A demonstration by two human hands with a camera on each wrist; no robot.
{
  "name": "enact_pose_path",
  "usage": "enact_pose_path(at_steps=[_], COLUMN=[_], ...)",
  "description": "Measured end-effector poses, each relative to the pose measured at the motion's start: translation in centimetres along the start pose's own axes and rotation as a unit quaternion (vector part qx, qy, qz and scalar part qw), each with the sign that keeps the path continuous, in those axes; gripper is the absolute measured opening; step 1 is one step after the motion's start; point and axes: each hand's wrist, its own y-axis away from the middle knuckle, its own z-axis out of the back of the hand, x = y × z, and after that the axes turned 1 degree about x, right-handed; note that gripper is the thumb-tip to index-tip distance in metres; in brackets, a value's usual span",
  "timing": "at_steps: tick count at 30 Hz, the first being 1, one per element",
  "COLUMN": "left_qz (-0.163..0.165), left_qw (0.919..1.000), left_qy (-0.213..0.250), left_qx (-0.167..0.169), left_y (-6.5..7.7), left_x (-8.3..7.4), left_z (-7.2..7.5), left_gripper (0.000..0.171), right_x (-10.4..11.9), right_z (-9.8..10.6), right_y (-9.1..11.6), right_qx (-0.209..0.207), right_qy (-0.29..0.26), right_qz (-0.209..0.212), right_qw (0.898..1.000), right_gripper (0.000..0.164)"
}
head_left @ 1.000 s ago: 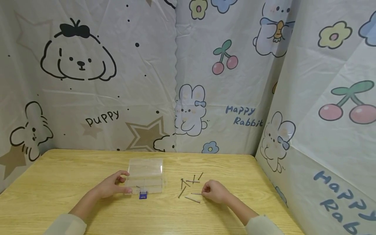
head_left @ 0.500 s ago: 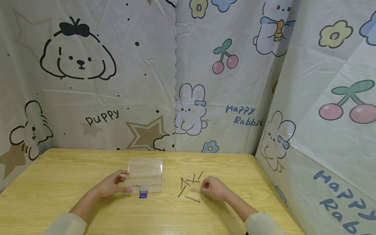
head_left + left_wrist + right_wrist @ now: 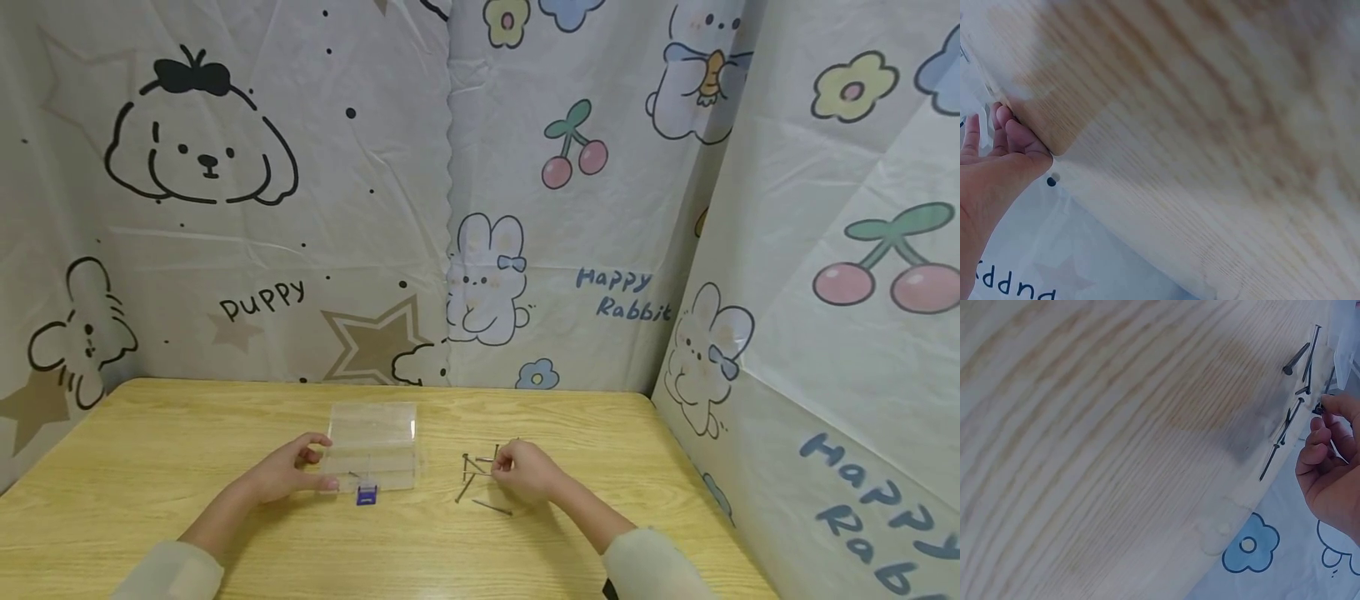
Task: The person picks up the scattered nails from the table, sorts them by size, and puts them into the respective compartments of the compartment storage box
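A clear plastic box point(image 3: 372, 425) with its lid raised stands on the table, a purple latch point(image 3: 366, 496) at its front. One small nail point(image 3: 354, 474) lies inside it. My left hand point(image 3: 288, 472) holds the box by its left side, thumb at the front corner and fingers along the side. Between thumb and fingertips, my right hand point(image 3: 527, 472) pinches a nail point(image 3: 1330, 378) by its head end, the shank pointing left toward the box. Below and around that hand, several loose nails point(image 3: 465, 488) lie scattered, some partly hidden behind it.
The wood-grain table point(image 3: 420, 554) ends at a patterned cloth point(image 3: 375, 250) hung along the back. Another cloth panel point(image 3: 847, 367) borders the right side. A single nail point(image 3: 492, 507) lies nearest the front, apart from the others.
My right hand has lifted its nail from the table's right side and moved left and slightly back, over the scattered nails. My left hand stays on the box.
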Motion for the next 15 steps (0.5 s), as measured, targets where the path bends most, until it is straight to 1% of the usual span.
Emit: enact_pose_path(at_steps=[7, 15], left_qz=[0.002, -0.002], left_qw=[0.9999, 1.0], left_qy=[-0.009, 0.0], left_qx=[-0.005, -0.002], left_y=[-0.1, -0.1], left_x=[0.3, 0.1], left_z=[-0.1, 0.0], left_gripper=[0.073, 0.073], right_x=[1.0, 2.1], right_z=[-0.4, -0.6], right_y=[-1.0, -1.9], right_qx=[0.005, 0.004], right_qy=[-0.011, -0.016], right_qz=[0.004, 0.012], right_qw=[1.0, 1.0], right_gripper=[0.009, 0.009])
